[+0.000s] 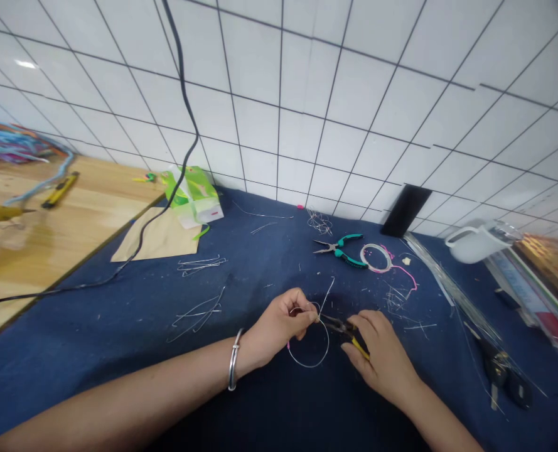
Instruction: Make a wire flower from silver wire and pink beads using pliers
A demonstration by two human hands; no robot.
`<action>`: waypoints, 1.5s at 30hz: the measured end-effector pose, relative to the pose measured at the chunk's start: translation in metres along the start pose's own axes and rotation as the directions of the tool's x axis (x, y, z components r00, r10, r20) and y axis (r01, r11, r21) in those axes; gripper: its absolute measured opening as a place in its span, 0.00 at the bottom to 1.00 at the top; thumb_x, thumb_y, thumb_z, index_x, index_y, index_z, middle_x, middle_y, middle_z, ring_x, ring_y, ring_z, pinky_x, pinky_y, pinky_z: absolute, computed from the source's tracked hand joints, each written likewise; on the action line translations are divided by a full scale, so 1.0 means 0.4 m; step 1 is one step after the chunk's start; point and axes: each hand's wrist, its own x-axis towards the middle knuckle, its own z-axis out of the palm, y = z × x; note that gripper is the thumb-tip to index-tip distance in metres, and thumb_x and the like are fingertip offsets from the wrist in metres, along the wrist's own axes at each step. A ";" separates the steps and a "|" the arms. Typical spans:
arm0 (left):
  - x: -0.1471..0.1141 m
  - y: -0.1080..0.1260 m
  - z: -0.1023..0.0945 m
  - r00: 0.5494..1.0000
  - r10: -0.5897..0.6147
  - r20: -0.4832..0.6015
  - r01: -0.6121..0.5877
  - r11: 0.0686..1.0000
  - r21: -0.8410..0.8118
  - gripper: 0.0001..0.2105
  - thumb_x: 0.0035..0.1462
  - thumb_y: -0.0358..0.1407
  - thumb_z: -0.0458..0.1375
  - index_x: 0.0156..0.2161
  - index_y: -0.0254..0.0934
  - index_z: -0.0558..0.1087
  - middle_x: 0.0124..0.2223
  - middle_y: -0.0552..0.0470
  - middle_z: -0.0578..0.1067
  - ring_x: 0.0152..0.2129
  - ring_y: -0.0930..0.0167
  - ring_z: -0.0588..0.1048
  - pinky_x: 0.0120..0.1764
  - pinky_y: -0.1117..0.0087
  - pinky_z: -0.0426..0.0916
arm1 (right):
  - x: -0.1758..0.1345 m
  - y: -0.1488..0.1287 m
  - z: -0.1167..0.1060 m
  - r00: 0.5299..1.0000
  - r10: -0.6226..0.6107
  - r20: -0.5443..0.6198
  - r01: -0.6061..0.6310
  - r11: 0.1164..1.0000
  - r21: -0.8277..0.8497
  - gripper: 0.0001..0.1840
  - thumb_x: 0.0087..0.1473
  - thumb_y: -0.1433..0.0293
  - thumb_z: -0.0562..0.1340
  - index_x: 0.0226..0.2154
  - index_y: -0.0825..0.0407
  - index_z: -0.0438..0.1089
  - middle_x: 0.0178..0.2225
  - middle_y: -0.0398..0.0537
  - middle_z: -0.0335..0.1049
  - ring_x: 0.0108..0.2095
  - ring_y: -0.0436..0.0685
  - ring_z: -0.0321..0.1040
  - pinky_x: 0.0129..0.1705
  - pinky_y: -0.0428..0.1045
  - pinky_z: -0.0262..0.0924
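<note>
My left hand (283,320) pinches a thin wire ring (309,365) where its ends meet, and a straight wire end sticks up from that spot. A bit of pink shows on the ring's left side. In my right hand (380,351) is a pair of pliers (359,344) with yellow on the handle. The jaws point left and reach the wire beside my left fingertips; I cannot tell whether they grip it. Beyond my hands lie teal-handled long-nose pliers (339,248), apart from both hands.
Bent wires (198,317) lie at left on the dark blue cloth. A ring-shaped coil (375,258) with pink cord, straight wires (457,292), keys (495,370) and a white mug (479,240) are at right. A black cable (184,100) hangs across the left. A yellow utility knife (61,189) lies on wood.
</note>
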 end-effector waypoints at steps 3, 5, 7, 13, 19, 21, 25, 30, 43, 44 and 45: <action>0.001 0.006 -0.004 0.999 -0.026 0.048 0.023 0.999 0.048 0.07 0.50 0.32 0.56 0.29 0.35 0.59 0.29 0.56 0.69 0.15 0.83 0.60 0.19 0.79 0.56 | 0.001 0.012 -0.007 1.000 0.011 0.006 -0.011 1.000 0.027 0.18 0.54 0.62 0.54 0.45 0.54 0.59 0.42 0.55 0.58 0.44 0.60 0.56 0.47 0.57 0.55; 0.001 0.013 -0.006 0.996 -0.048 0.078 0.040 0.994 0.105 0.07 0.50 0.32 0.56 0.28 0.35 0.60 0.28 0.56 0.69 0.15 0.82 0.61 0.19 0.79 0.56 | 0.001 0.012 -0.009 1.000 0.003 0.026 -0.005 0.997 0.073 0.17 0.54 0.62 0.54 0.45 0.54 0.59 0.43 0.55 0.57 0.44 0.59 0.56 0.47 0.56 0.55; 0.002 0.018 -0.009 0.992 -0.069 0.108 0.053 0.988 0.147 0.07 0.49 0.32 0.57 0.28 0.35 0.61 0.29 0.56 0.69 0.16 0.82 0.62 0.19 0.79 0.57 | 0.002 0.009 -0.011 0.999 -0.006 0.054 0.000 0.993 0.122 0.17 0.54 0.62 0.54 0.44 0.53 0.59 0.43 0.54 0.57 0.45 0.58 0.56 0.48 0.55 0.55; 0.014 0.012 -0.020 0.994 -0.049 0.102 0.033 0.988 0.153 0.07 0.49 0.32 0.57 0.29 0.35 0.61 0.30 0.55 0.70 0.16 0.82 0.62 0.19 0.79 0.56 | 0.003 0.014 -0.032 0.994 -0.020 0.104 0.002 0.985 0.170 0.16 0.55 0.62 0.53 0.44 0.52 0.59 0.42 0.52 0.57 0.44 0.57 0.56 0.47 0.54 0.56; 0.017 -0.004 -0.018 0.999 0.042 0.012 -0.044 0.981 0.190 0.06 0.51 0.31 0.54 0.29 0.35 0.60 0.30 0.56 0.69 0.17 0.82 0.61 0.21 0.78 0.57 | 0.000 -0.003 -0.041 0.998 0.028 0.055 -0.031 0.997 0.065 0.17 0.54 0.61 0.53 0.44 0.53 0.60 0.42 0.54 0.58 0.43 0.59 0.56 0.46 0.56 0.56; 0.015 -0.008 -0.016 0.998 0.068 0.005 -0.067 0.972 0.226 0.05 0.51 0.30 0.54 0.28 0.35 0.60 0.30 0.55 0.69 0.17 0.81 0.61 0.21 0.78 0.58 | -0.002 -0.016 -0.040 0.999 0.038 0.036 -0.038 0.999 -0.001 0.18 0.54 0.61 0.53 0.44 0.53 0.60 0.42 0.55 0.58 0.43 0.60 0.56 0.45 0.58 0.56; 0.010 -0.010 -0.009 0.992 0.126 0.014 -0.124 0.945 0.303 0.05 0.51 0.29 0.54 0.28 0.34 0.61 0.30 0.54 0.69 0.21 0.80 0.63 0.24 0.77 0.59 | -0.005 -0.039 -0.040 0.998 0.056 -0.008 -0.057 0.993 -0.101 0.18 0.53 0.61 0.53 0.44 0.54 0.61 0.41 0.56 0.59 0.42 0.62 0.57 0.42 0.59 0.57; 0.005 -0.011 -0.004 0.983 0.179 0.043 -0.183 0.917 0.355 0.05 0.51 0.28 0.54 0.27 0.34 0.61 0.31 0.53 0.69 0.25 0.77 0.65 0.28 0.75 0.61 | -0.009 -0.052 -0.038 0.998 0.060 -0.025 -0.064 0.985 -0.161 0.19 0.53 0.61 0.53 0.44 0.55 0.62 0.40 0.56 0.59 0.42 0.63 0.57 0.41 0.59 0.57; 0.000 -0.013 -0.005 0.975 0.218 0.028 -0.206 0.862 0.463 0.04 0.51 0.28 0.53 0.27 0.35 0.61 0.31 0.52 0.70 0.26 0.75 0.68 0.31 0.73 0.63 | -0.015 -0.056 -0.033 0.998 0.055 -0.036 -0.059 0.989 -0.133 0.15 0.54 0.63 0.53 0.42 0.53 0.63 0.37 0.54 0.60 0.38 0.59 0.59 0.38 0.56 0.59; -0.001 -0.013 -0.005 0.974 0.225 0.020 -0.208 0.857 0.472 0.04 0.51 0.28 0.53 0.27 0.35 0.61 0.31 0.52 0.70 0.26 0.75 0.68 0.31 0.73 0.63 | -0.016 -0.057 -0.033 0.998 0.056 -0.041 -0.061 0.990 -0.130 0.15 0.54 0.64 0.53 0.42 0.53 0.63 0.37 0.53 0.60 0.38 0.59 0.59 0.38 0.56 0.59; -0.002 -0.014 -0.004 0.973 0.231 0.012 -0.208 0.852 0.481 0.04 0.51 0.28 0.52 0.27 0.35 0.61 0.31 0.52 0.70 0.26 0.75 0.68 0.31 0.73 0.63 | -0.016 -0.059 -0.032 0.997 0.057 -0.042 -0.062 0.990 -0.128 0.14 0.54 0.64 0.53 0.42 0.53 0.63 0.36 0.53 0.61 0.38 0.59 0.59 0.38 0.56 0.59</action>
